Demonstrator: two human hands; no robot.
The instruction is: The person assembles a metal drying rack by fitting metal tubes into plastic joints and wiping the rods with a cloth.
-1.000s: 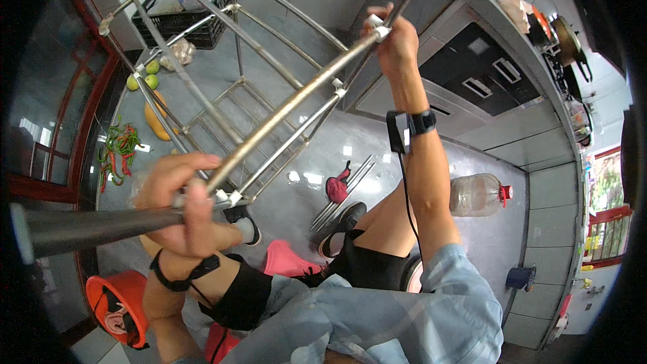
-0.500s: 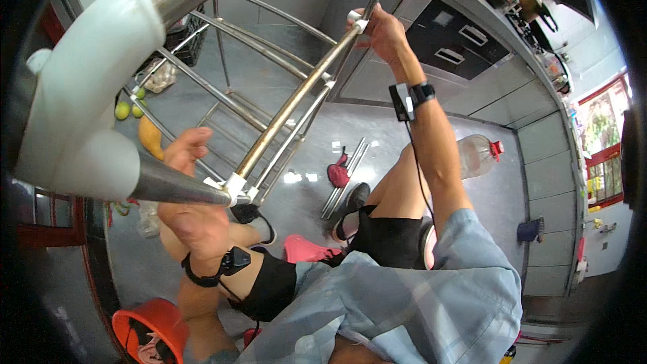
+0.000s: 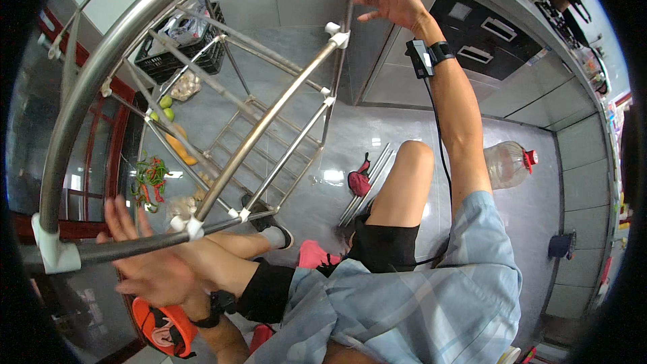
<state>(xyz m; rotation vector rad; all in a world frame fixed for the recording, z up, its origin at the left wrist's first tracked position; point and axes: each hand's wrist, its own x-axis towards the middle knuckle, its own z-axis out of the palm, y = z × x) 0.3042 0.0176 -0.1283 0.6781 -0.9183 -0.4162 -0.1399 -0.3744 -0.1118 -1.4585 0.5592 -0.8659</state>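
Note:
A rack of metal tubes (image 3: 269,118) joined by white plastic connectors stands before me, several tiers deep. My left hand (image 3: 158,276) lies behind and under the dark near-left tube (image 3: 125,247), fingers spread and not wrapped round it. That tube runs to a large white corner connector (image 3: 55,249). At the far right upright, my right hand (image 3: 397,5) is open, its fingertips reaching to the tube just above a white connector (image 3: 339,36). Whether those fingertips touch the tube I cannot tell.
Loose metal tubes (image 3: 367,185) and a dark red pouch (image 3: 358,182) lie on the floor. A clear plastic jug (image 3: 505,165) with a red cap is at right. Chillies (image 3: 149,180), a black crate (image 3: 212,50) and an orange bucket (image 3: 145,317) are at left. Drawer-fronted cabinets (image 3: 465,34) border the right.
The rack's large near corner has swung down and away from my view. My right hand has loosened from the upright and spread its fingers. My left hand has moved left and down.

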